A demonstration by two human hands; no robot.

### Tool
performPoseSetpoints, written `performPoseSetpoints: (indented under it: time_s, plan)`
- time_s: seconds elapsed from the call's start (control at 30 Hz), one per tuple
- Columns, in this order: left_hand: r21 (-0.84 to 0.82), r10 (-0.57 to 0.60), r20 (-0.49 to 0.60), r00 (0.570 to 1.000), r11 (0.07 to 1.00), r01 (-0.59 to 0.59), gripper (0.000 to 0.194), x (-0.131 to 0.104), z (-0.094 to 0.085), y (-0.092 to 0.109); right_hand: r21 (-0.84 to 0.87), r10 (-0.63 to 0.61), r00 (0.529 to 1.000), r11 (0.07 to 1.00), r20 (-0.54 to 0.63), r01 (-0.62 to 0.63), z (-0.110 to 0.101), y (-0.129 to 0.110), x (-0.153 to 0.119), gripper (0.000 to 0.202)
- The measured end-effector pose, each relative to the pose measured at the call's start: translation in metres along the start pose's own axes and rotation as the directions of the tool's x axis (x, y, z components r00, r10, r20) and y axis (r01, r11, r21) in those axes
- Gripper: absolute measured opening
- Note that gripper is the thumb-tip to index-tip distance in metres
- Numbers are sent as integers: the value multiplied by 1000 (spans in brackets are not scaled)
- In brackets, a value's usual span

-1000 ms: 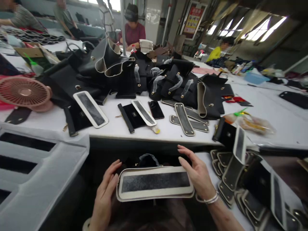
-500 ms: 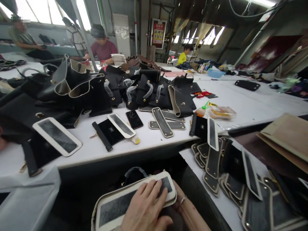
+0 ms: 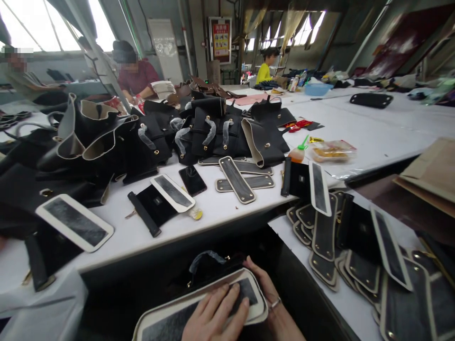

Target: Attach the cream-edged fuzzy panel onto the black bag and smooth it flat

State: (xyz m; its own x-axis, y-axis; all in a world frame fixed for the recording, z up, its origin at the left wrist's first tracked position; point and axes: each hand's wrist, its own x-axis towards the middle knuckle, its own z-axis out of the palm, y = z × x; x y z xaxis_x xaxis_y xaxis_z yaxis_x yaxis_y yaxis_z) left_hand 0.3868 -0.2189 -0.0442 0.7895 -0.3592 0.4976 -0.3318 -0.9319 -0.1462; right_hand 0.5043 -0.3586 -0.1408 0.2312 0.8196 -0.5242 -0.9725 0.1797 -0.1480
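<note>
Low in the head view I hold a long cream-rimmed bag panel (image 3: 158, 318) with a dark grey middle, lying over a black bag (image 3: 208, 266) in my lap. My left hand (image 3: 213, 316) lies flat on top of the panel, fingers spread toward its right end. My right hand (image 3: 272, 308), with a ring on one finger, cups the panel's right end from beneath and behind. The panel's left part runs out of the frame's bottom edge.
The white table (image 3: 220, 210) ahead carries black bags (image 3: 213, 128), loose panels (image 3: 236, 180), a phone (image 3: 192, 180) and a glue bottle (image 3: 296, 152). A heap of similar panels (image 3: 355, 251) lies at my right. Other people work at far tables.
My view swung to the right and lifted. My left hand moved from the panel's left end onto its top face, and my right hand slid under its right end.
</note>
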Motion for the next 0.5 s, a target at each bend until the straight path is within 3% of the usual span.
performPoseSetpoints:
  time_s: [0.1,0.2,0.33,0.5]
  plan:
    - [-43,-38,17,999,998,39,31,11,-6,-2,14,-6,1000,1000,-28,7,0,-3,2,44]
    - [-106,-77,45,996,991,82,46,24,-13,-2,2,-12,998,1000,-67,12,-2,-2,-1,44]
    - [-162,-138,179,974,973,167,54,33,-15,4,-49,-120,984,992,-131,114,-6,6,-4,36]
    - [-281,-158,470,869,906,316,53,38,-10,11,-144,-263,945,961,-196,238,-13,16,3,33]
